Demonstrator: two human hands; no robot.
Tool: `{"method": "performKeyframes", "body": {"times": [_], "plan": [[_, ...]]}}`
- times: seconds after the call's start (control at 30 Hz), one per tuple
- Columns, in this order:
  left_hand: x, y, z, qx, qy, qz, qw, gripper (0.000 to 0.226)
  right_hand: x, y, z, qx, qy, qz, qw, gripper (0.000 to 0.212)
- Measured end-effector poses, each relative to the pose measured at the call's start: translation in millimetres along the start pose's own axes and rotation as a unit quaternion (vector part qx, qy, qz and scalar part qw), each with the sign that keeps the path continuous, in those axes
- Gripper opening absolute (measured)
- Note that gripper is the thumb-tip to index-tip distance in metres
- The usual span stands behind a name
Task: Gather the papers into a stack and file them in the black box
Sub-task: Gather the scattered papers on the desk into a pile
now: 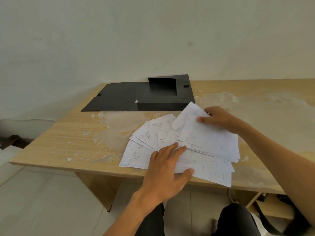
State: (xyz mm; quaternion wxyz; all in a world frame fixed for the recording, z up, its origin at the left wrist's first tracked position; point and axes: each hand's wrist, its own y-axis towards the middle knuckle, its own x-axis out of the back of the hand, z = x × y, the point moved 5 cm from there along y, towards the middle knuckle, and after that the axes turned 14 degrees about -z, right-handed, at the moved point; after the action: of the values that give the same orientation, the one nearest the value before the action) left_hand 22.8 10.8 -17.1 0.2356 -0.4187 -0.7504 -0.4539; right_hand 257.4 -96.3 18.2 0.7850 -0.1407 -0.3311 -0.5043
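Observation:
Several white printed papers (146,143) lie fanned out near the front edge of the wooden desk (68,138). My left hand (167,169) presses flat on the lower sheets, thumb hooked under one sheet's edge. My right hand (219,120) pinches the top of a lifted bunch of papers (208,138) at the right of the pile. The black box (162,96) lies behind the papers with its lid flap folded open to the left, and its inside looks empty.
The desk's surface is peeling, with loose flakes around the papers. A pale wall rises right behind the box. Below the desk are my dark-trousered knees (235,220), a tiled floor and a black strap (271,220) at the lower right.

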Motion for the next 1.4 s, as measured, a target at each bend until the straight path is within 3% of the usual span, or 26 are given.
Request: {"method": "performKeyframes", "body": {"times": [0.07, 0.23, 0.4, 0.53, 0.67, 0.83, 1.03, 1.4], "plan": [[8, -6, 8, 0.021, 0.012, -0.027, 0.999, 0.078, -8, -2, 0, 0.032, -0.114, -0.013, 0.993, 0.029], [26, -16, 34, 0.143, 0.086, -0.055, 0.984, 0.112, -25, -11, 6, 0.057, -0.243, -0.034, 0.968, 0.057], [24, -10, 38, 0.186, 0.076, -0.066, 0.977, 0.112, -41, -27, 8, 0.078, -0.261, -0.078, 0.959, 0.078], [32, 0, 41, 0.183, 0.080, -0.115, 0.973, 0.107, -40, -37, 8, 0.115, -0.272, -0.118, 0.948, 0.074], [47, -1, 52, 0.206, 0.162, -0.144, 0.954, 0.125, -39, -49, 5, 0.144, -0.260, -0.161, 0.941, 0.062], [62, -14, 86, 0.305, 0.189, -0.080, 0.930, 0.143, -41, -49, 4, 0.161, -0.261, -0.158, 0.939, 0.057], [56, -6, 84, 0.271, 0.137, -0.040, 0.952, 0.133, -42, -50, 4, 0.168, -0.276, -0.155, 0.934, 0.056], [47, 17, 66, 0.281, -0.099, -0.095, 0.950, 0.136, -42, -54, 7, 0.159, -0.276, -0.147, 0.936, 0.054]]}}
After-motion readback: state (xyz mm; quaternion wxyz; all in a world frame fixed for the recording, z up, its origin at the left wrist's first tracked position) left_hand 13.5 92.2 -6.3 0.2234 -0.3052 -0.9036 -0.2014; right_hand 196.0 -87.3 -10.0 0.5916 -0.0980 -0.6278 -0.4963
